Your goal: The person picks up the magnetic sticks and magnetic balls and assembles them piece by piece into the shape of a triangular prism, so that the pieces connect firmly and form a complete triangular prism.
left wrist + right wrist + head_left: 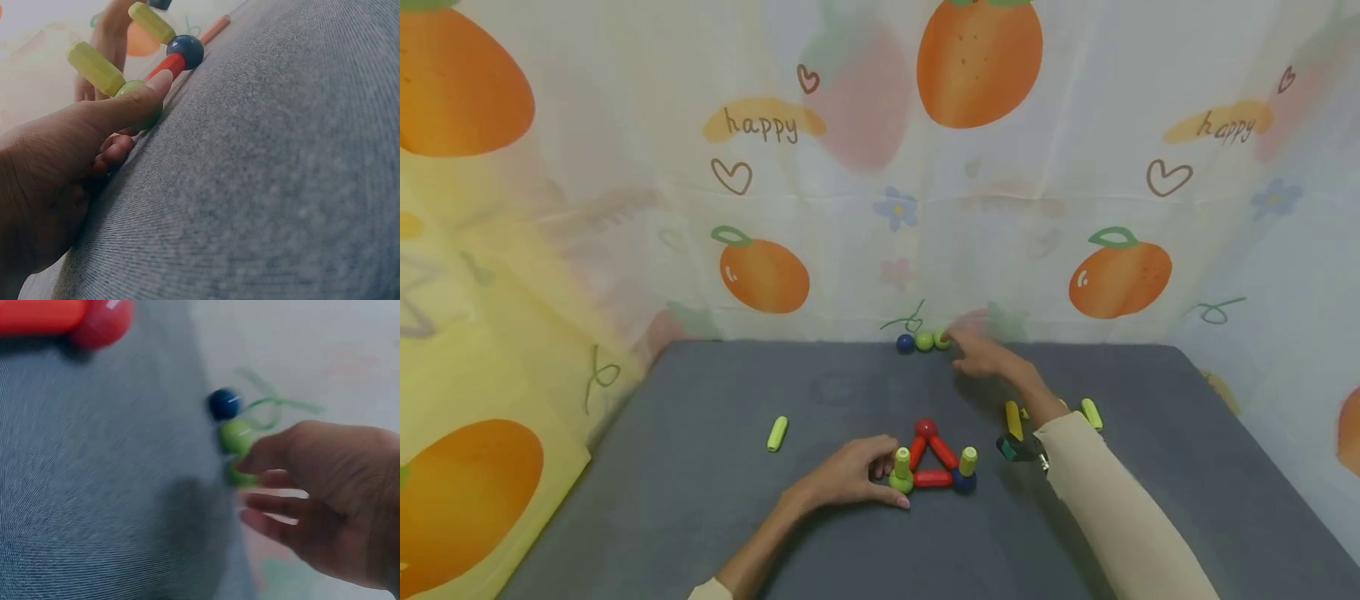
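A flat triangle of red rods lies on the table, with a red ball, a dark blue ball and a green ball at its corners. Yellow-green rods stand upright on the green and blue corners. My left hand holds the green corner ball, thumb across its near side in the left wrist view. At the table's back edge my right hand reaches with loosely bent fingers to the end green ball of a short row. Its fingertips overlap that ball; another green ball and a blue ball sit beside it.
One yellow-green rod lies on the left of the grey table. Near the right forearm are a yellow rod and another yellow-green rod. A fruit-printed curtain rises behind the table's back edge.
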The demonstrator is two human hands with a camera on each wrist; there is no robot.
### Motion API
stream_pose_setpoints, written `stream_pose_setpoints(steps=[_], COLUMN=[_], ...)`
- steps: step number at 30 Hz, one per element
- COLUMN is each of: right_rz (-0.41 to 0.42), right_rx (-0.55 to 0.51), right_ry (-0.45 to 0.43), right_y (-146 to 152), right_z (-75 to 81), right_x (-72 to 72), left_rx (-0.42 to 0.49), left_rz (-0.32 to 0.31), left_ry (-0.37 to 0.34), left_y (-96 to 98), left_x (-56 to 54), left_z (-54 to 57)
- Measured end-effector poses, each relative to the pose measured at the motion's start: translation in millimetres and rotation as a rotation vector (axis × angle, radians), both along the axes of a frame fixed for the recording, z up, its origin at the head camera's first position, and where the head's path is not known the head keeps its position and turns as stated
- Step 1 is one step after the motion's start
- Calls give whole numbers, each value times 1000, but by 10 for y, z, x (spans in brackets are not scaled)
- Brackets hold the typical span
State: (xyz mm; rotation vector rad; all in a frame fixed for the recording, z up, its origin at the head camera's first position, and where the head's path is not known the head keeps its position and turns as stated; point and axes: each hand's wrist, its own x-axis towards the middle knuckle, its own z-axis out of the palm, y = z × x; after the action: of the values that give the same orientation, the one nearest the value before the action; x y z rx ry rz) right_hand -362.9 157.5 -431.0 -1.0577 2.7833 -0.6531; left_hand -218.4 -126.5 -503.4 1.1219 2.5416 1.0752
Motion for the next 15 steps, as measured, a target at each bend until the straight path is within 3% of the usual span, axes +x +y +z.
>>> stream_pose_setpoints(steps=[8, 12, 15], right_rz=[-17, 52, 109], right_rx=[80, 80, 100], right_ry=[141, 294, 340], right_y=[130, 183, 149], right_z=[-722, -786, -539], right_x=[-593, -647, -456], left_rx=[12, -2, -5], left_rz=[-2, -2, 7], left_ry=[-42, -32, -32], left_y=[16, 2, -10], left_x=[27, 12, -8], left_z=[-1, 3, 4])
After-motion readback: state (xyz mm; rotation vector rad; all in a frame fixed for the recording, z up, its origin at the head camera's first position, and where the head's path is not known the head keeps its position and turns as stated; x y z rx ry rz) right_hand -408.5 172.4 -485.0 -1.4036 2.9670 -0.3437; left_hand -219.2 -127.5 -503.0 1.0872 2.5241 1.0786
